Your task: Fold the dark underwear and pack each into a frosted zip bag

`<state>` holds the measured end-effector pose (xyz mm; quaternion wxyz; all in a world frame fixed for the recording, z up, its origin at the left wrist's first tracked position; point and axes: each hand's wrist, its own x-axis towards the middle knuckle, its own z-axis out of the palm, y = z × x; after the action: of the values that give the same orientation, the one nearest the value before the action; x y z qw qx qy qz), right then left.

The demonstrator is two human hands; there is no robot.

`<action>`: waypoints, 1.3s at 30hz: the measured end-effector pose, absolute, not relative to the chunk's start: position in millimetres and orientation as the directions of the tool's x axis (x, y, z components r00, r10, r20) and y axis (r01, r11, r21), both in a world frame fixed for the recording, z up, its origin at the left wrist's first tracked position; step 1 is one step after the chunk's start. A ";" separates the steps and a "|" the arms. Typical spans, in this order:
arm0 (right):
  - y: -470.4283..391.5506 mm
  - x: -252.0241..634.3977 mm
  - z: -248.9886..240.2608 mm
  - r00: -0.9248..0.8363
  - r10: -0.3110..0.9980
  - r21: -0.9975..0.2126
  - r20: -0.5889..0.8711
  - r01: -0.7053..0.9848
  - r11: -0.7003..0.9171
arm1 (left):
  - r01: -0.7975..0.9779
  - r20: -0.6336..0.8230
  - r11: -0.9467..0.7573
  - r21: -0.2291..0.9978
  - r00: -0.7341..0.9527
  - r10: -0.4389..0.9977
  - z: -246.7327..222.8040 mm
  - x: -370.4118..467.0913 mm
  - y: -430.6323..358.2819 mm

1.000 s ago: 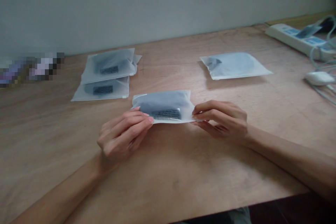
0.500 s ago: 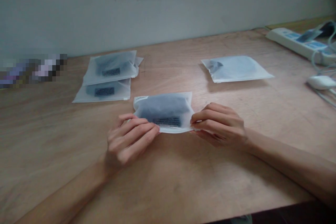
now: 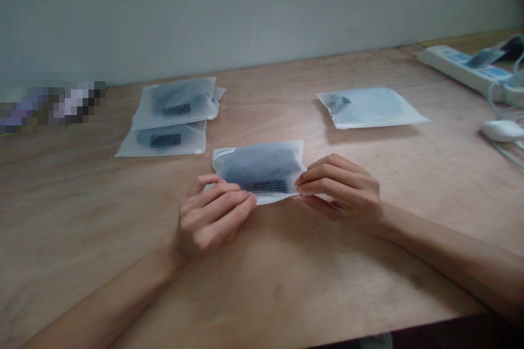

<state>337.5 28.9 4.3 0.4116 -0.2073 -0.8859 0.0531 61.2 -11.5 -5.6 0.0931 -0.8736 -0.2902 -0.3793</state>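
Note:
A frosted plastic zip bag [image 3: 262, 166] with something dark inside and a block of black print lies in front of me at the middle of the table. Its near edge is pinched by my left hand [image 3: 216, 212], fingers closed over the left part. At the near right corner, my right hand [image 3: 341, 188] grips the same bag between thumb and fingers. What the dark content is, I cannot make out through the cloudy plastic. The undersides of both hands are hidden.
Two similar frosted bags [image 3: 176, 101] overlap at the back left. Another frosted bag [image 3: 372, 108] lies at the back right. A white power strip [image 3: 458, 68] and a white charger [image 3: 501, 130] with cables sit at the far right. Blurred items [image 3: 49, 106] stand far left.
My left hand has slid slightly right along the bag's near edge. That edge now bends upward a little toward the right. Both hands keep their hold.

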 end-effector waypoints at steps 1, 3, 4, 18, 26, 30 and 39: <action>29.6 337.5 4.6 -0.581 0.406 -0.260 0.706 0.320 0.911 | 0.569 0.718 -0.821 0.050 0.551 0.426 -5.9 61.0 -11.3; 31.0 338.2 4.1 -0.599 0.375 -0.240 0.708 0.295 0.925 | 0.561 0.709 -0.826 0.054 0.561 0.428 -6.2 60.9 -10.9; 31.4 338.7 3.3 -0.607 0.361 -0.233 0.708 0.281 0.931 | 0.561 0.705 -0.826 0.059 0.562 0.432 -6.3 60.9 -10.7; 31.2 342.1 0.4 -0.632 0.369 -0.192 0.681 0.332 0.923 | 0.637 0.700 -0.766 0.086 0.508 0.501 -3.9 65.8 -9.3; 30.6 337.2 -8.9 -0.669 0.306 -0.165 0.677 0.267 0.950 | 0.590 0.644 -0.807 -0.030 0.629 0.436 -1.9 72.4 -8.6; 27.0 333.2 -8.4 -0.692 0.270 -0.141 0.669 0.238 0.961 | 0.540 0.643 -0.840 -0.046 0.660 0.389 2.1 77.4 -13.9; 24.0 329.6 -8.4 -0.693 0.227 -0.138 0.684 0.183 0.973 | 0.547 0.642 -0.835 -0.062 0.663 0.386 3.9 86.5 -20.2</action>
<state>329.6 24.0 -8.4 0.3756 -0.1117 -0.9196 0.0293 86.5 -20.2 3.9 0.1258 -0.9030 -0.2582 -0.3195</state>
